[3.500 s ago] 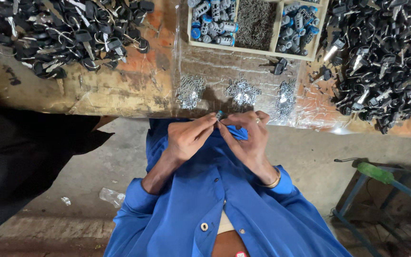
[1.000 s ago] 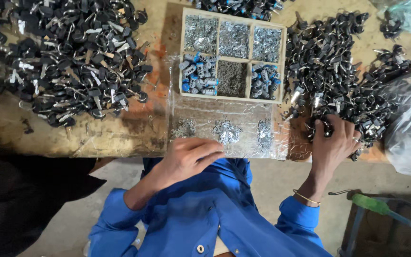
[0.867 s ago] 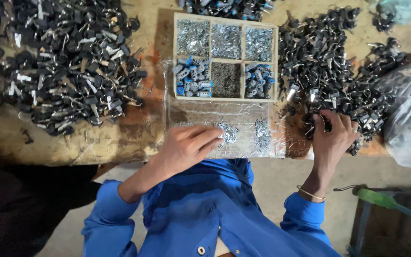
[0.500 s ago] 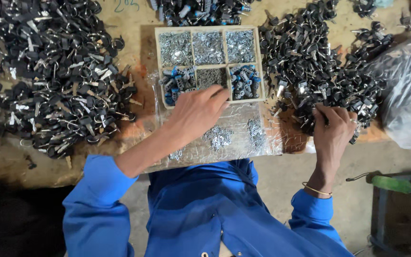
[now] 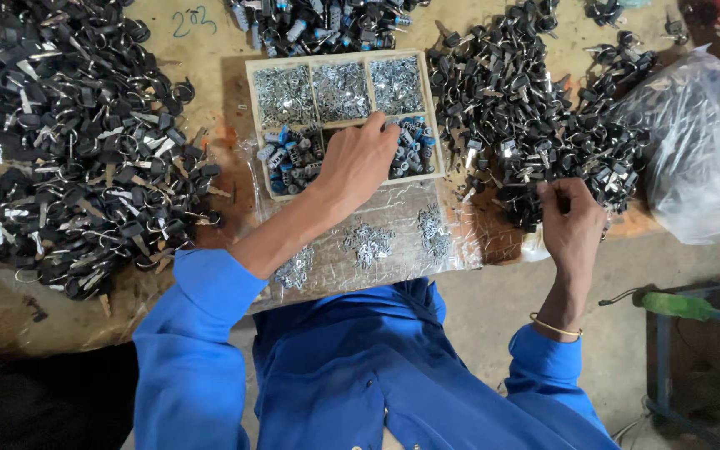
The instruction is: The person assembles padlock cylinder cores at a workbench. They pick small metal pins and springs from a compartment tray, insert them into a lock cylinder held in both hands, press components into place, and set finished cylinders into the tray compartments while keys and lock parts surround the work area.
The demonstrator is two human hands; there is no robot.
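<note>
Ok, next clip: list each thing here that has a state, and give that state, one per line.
left hand: reaching into the tray's lower middle compartment, fingers curled
right hand: fingers pinching at the edge of the right pile
wooden tray: open, all visible compartments filled with small parts
right pile of black parts: loose heap
left pile of black parts: loose heap
clear plastic bag: crumpled, lying on the bench

Worn wooden workbench [image 5: 210,50], heaps of black parts [image 5: 68,150], divided wooden tray [image 5: 339,60], clear plastic sheet [image 5: 393,217], plastic bag [image 5: 697,142]

A bright blue long-sleeved work shirt with cuffed sleeves, and a thin gold bangle [image 5: 555,326] on the right wrist.
</note>
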